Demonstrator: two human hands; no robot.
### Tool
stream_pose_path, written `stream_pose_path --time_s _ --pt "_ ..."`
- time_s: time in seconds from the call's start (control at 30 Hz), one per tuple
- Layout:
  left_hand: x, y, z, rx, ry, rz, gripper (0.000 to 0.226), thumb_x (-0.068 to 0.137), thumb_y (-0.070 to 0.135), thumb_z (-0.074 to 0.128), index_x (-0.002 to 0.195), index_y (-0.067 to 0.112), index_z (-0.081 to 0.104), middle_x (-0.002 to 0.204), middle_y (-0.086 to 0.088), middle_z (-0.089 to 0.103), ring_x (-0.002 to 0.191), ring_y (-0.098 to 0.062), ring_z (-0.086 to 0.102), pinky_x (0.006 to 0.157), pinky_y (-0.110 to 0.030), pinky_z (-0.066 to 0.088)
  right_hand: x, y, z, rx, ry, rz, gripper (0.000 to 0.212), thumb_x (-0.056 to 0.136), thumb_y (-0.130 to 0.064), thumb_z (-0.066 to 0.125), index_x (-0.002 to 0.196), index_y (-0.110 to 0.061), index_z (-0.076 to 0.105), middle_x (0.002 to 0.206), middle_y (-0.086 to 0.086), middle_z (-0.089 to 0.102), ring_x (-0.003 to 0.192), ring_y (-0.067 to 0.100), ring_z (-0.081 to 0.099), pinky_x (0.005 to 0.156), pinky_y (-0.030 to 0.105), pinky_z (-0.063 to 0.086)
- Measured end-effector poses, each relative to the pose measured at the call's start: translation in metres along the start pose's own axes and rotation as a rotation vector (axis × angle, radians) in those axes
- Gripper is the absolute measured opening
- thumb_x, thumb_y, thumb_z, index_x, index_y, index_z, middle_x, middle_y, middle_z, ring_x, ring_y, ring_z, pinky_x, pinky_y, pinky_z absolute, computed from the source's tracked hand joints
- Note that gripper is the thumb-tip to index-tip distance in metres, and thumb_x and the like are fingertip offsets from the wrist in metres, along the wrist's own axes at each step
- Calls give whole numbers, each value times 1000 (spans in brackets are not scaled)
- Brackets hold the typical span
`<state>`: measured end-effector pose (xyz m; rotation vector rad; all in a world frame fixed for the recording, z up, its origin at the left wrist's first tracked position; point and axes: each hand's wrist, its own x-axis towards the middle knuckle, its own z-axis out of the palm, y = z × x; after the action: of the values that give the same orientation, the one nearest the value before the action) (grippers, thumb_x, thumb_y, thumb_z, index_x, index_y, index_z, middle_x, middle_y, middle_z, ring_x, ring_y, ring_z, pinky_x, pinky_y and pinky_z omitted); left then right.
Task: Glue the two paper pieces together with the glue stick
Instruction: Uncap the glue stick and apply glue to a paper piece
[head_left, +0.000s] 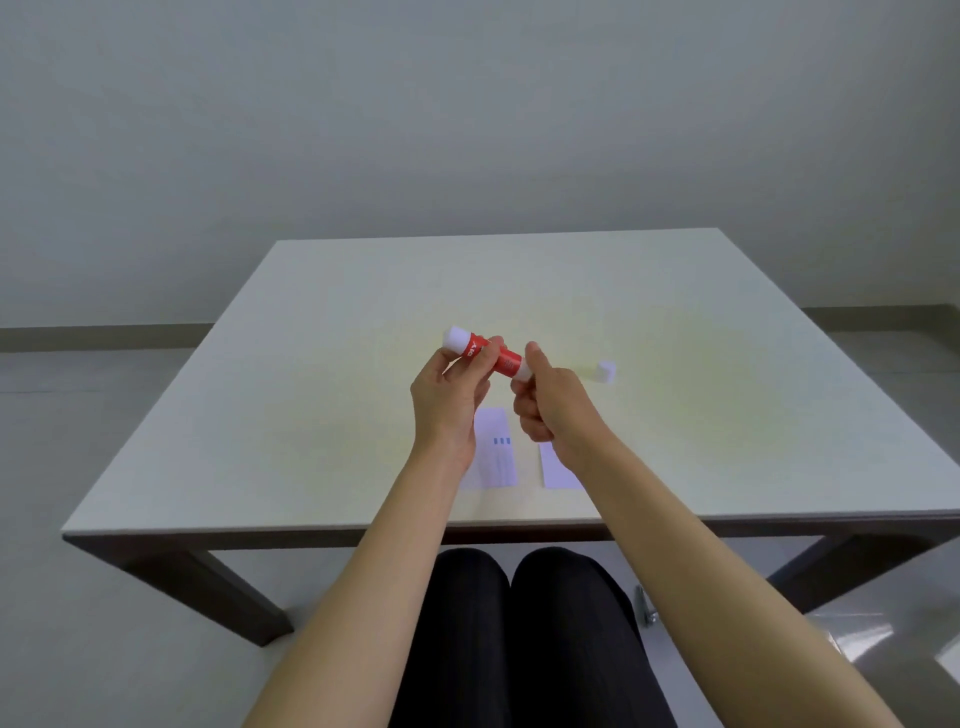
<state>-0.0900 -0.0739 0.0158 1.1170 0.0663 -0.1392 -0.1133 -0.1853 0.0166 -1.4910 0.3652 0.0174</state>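
A red glue stick (506, 361) with white ends is held level above the table, its white glue end pointing up and to the left. My left hand (449, 402) grips its red middle. My right hand (548, 408) pinches the white base end between thumb and fingers. Below the hands two white paper pieces lie flat near the front edge: the left paper (496, 454) has small blue marks, and the right paper (556, 473) is partly hidden by my right forearm. The white cap (605, 372) stands on the table to the right of the hands.
The pale table (311, 415) has dark legs and ends at a front edge just above my knees. A plain wall stands behind it. A shiny floor patch and a small metal part show at the lower right.
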Motion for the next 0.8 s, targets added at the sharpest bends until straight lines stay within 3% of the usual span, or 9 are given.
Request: stream_pose_path --time_s 0.07,0.2,0.37,0.43,0.53,0.57,0.6,0.7,0.8 --pt "0 -1 -1 -12 4 11 8 79 14 72 85 19 69 88 4 75 97 -18 65 92 -31 50 0 0 -2 -41 14 -31 48 94 -46 44 63 -11 51 44 -5 40 31 9 32 33 15 26" --pt "4 0 -3 -56 37 40 8 80 14 71 87 14 68 82 6 75 87 -11 69 83 -22 51 -2 -2 -7 -18 -43 -293 14 93 -21 56 103 -12 60 74 3 61 53 14 54 52 24 46" --pt "3 -3 0 -26 -36 67 19 79 11 72 96 6 66 85 0 76 90 -12 71 94 -27 50 -2 -6 -5 -7 11 51 49 95 -45 41 64 -10 54 47 -3 45 38 13 36 38 20 30" --pt "3 -4 -3 -55 -27 73 19 79 10 72 96 5 65 85 0 76 91 -14 71 96 -29 49 -2 -4 -6 -142 35 -39 52 94 -47 42 63 -8 56 42 -7 46 36 12 38 35 16 31" --pt "8 -2 -6 -86 3 83 14 79 10 72 92 7 66 84 -1 76 88 -15 72 93 -29 50 -5 -1 -7 -133 -95 -280 25 94 -28 54 107 -7 60 71 1 61 52 14 57 51 22 49" --pt "9 -1 -6 -84 -7 82 12 79 11 72 90 8 67 84 -1 76 88 -15 72 92 -29 50 -5 0 -7 -74 -117 -303 21 94 -21 54 109 -6 59 73 4 60 54 15 58 53 25 49" --pt "9 -1 -6 -80 -22 81 11 79 11 72 89 8 67 84 -1 76 89 -16 71 93 -29 50 -3 0 -7 -24 -113 -286 19 95 -20 52 101 -4 60 67 4 59 49 15 55 49 26 46" --pt "7 -3 -7 -38 -65 89 11 80 11 70 90 8 67 85 -1 76 91 -15 71 97 -31 48 -1 -3 -5 -11 -53 -35 46 96 -43 43 70 -8 57 43 -5 42 32 11 34 35 17 27" --pt "7 -3 -10 -24 -93 94 8 81 11 69 88 8 67 84 -1 77 90 -14 71 99 -32 47 -1 -4 -6 11 -42 93 52 89 -54 48 60 -11 54 47 -2 38 33 12 29 34 17 25"
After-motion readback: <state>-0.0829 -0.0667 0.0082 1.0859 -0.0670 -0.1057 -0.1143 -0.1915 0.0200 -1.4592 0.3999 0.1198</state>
